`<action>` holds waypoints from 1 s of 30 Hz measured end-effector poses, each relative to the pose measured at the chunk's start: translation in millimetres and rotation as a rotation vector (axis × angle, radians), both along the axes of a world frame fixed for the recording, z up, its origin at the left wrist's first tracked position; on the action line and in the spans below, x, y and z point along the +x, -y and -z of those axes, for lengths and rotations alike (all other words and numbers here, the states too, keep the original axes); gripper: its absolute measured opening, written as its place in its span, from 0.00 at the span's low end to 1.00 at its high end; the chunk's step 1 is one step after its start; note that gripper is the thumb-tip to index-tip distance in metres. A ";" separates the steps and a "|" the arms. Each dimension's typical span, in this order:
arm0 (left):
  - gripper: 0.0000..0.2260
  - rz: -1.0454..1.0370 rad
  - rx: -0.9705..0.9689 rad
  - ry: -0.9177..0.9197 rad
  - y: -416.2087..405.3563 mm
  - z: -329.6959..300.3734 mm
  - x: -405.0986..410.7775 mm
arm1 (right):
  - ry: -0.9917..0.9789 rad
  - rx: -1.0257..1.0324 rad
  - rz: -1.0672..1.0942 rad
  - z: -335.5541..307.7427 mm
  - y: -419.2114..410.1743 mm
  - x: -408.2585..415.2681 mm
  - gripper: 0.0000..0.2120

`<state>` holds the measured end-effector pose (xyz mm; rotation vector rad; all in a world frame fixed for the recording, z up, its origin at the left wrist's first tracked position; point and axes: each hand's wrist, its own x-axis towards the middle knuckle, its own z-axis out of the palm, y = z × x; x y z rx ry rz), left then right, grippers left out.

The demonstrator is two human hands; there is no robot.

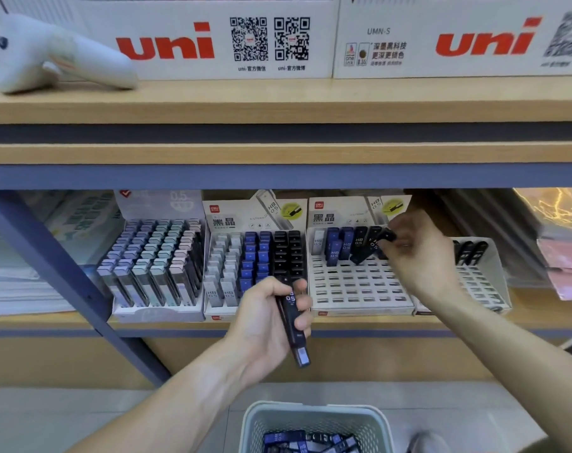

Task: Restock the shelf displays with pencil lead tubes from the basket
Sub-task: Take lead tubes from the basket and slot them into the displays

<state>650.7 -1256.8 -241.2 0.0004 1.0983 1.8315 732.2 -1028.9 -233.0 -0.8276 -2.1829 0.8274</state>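
Left hand (265, 317) palm-up, fingers curled in grip; right hand (418, 253) reaching forward, fingers pinching.

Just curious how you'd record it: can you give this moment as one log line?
step: slotting tubes | right hand: pinches black tube into mostly empty display | left hand: grips spare black tubes | basket: tubes remain

A black pencil lead tube (292, 322) marked 0.5 stands nearly upright in the left hand (268, 318), its barcoded end pointing down, in front of the full middle display (255, 256). The right hand (418, 253) pinches another black tube (373, 246), tilted, at the back row of the mostly empty slotted display (359, 286). More blue and black tubes (310, 441) lie loose in the pale basket (314, 416) below.
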 end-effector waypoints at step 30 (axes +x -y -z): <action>0.14 -0.110 -0.125 -0.261 -31.5 4.1 10.5 | 0.215 0.224 -0.149 12.8 -13.3 -24.3 0.14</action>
